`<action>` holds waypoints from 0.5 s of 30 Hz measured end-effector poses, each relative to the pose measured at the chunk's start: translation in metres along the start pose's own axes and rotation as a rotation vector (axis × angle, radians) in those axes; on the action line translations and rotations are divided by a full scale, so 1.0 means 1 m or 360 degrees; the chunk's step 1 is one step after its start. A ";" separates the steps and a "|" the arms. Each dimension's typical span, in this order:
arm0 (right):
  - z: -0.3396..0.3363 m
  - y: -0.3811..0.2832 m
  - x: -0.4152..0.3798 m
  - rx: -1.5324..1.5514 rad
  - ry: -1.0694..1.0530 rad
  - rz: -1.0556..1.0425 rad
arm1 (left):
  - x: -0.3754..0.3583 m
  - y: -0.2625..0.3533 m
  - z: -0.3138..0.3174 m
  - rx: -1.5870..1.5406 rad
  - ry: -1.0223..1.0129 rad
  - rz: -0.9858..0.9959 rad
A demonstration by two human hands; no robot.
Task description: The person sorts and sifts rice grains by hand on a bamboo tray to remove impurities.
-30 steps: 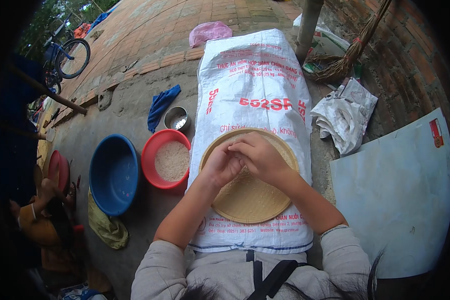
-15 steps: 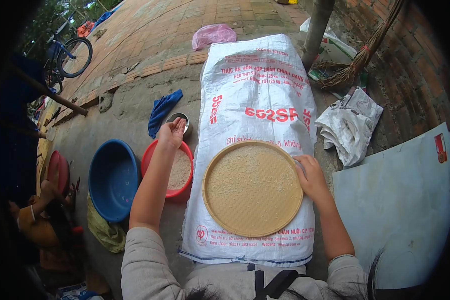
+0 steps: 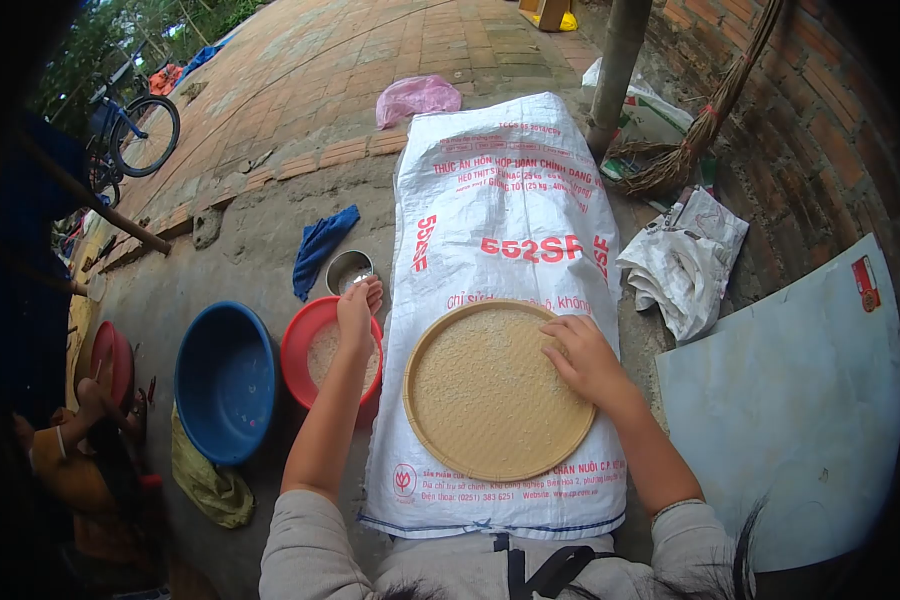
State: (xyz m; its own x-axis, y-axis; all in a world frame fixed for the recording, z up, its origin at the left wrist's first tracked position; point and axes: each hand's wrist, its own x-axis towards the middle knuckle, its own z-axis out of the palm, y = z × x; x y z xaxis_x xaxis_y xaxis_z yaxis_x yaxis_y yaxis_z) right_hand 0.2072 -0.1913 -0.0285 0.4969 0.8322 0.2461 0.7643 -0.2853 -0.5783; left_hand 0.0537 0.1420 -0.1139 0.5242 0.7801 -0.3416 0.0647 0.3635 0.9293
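A round woven bamboo tray (image 3: 470, 400) lies on a white printed sack (image 3: 510, 215), with pale grains spread thinly over it. My right hand (image 3: 585, 358) rests over the tray's upper right rim, its fingers stretched out and reaching onto the grains. Beside the sack, my left hand (image 3: 358, 305) is above the far edge of a red basin (image 3: 295, 350) that contains pale grain. Its fingers are curled together close to a small metal bowl (image 3: 342, 262); what they may hold is too small to make out.
Left of the red basin stands a blue basin (image 3: 225, 385). A blue cloth (image 3: 320, 245) lies behind. On the right are a crumpled white sack (image 3: 690, 262), a broom (image 3: 685, 160) and a pale flat sheet (image 3: 790, 420). Another person (image 3: 80, 450) sits at far left.
My right hand has moved from the tray's right edge inward over its upper right part. My left hand has shifted slightly right and down in view, uncovering more of the metal bowl.
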 end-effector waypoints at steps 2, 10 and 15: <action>0.013 -0.008 0.004 -0.0073 -0.0138 -0.0258 | -0.033 0.024 0.015 -0.0079 -0.0067 0.0194; 0.039 -0.050 -0.005 -0.0104 -0.0355 -0.0419 | -0.124 0.080 0.060 -0.0424 -0.0681 0.0055; 0.038 -0.041 -0.013 0.0020 -0.0380 -0.0362 | -0.150 0.075 0.074 -0.0494 -0.0760 -0.0024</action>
State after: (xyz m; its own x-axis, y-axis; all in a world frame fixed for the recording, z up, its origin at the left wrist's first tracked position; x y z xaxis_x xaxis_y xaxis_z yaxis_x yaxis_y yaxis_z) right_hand 0.1534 -0.1723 -0.0377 0.2023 0.9623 0.1820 0.8389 -0.0744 -0.5392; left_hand 0.0429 0.0142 0.0176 0.8555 0.4832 -0.1862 -0.1398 0.5616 0.8155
